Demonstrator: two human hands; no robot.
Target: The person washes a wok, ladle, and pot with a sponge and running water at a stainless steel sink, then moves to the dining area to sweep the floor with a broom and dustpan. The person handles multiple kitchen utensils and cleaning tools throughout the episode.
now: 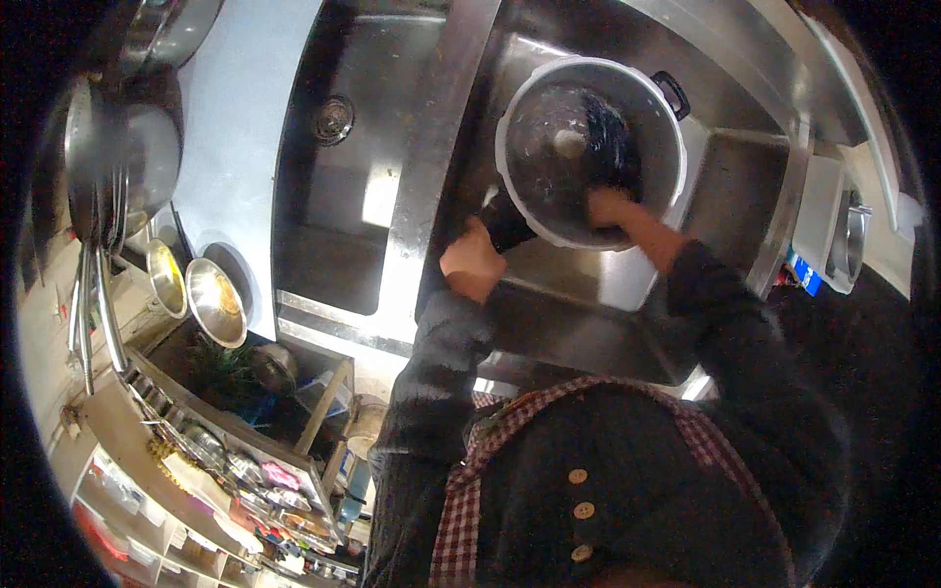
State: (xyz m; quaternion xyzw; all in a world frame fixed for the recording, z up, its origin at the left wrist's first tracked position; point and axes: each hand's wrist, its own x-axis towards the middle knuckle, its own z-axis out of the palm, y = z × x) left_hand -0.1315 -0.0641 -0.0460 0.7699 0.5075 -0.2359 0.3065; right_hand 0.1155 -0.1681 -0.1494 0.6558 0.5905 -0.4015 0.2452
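Observation:
A silver pressure-cooker pot sits in the right-hand stainless steel sink basin, its open top facing me. Its long black handle points down and left, and my left hand is closed around the end of it. On the far side is a short black side handle. My right hand reaches over the near rim into the pot, close to its inner wall. Those fingers are blurred, so whether they hold anything is unclear. Wet-looking, shiny streaks and a pale round spot show on the pot's bottom.
Left of the steel divider lies a second basin with a round drain. Two metal bowls stand beyond the pale counter, below hanging pans. At the right are a white container and the sink's raised edge.

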